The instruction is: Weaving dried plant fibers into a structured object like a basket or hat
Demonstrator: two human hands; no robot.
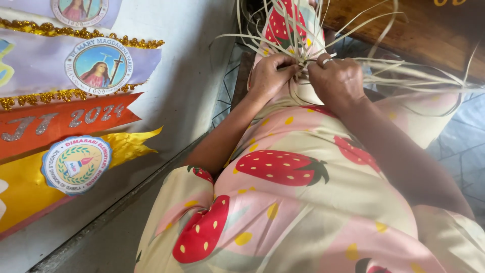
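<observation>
Tiled floor (462,146) and a white wall (192,76) framed the lap. Many pale strips (303,48), too many to count, fanned from one knot pinched between both hands: left hand (270,76) and right hand (337,81) gripped it, fingers closed. Three sashes (65,121) hung left; a wooden bench (419,35) crowded beyond.

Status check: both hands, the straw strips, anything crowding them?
Left hand and right hand both pinched on the pale straw strips, held over the lap. Loose strip ends fan out all round. Strawberry-print dress beneath; nothing blocking the hands.
</observation>
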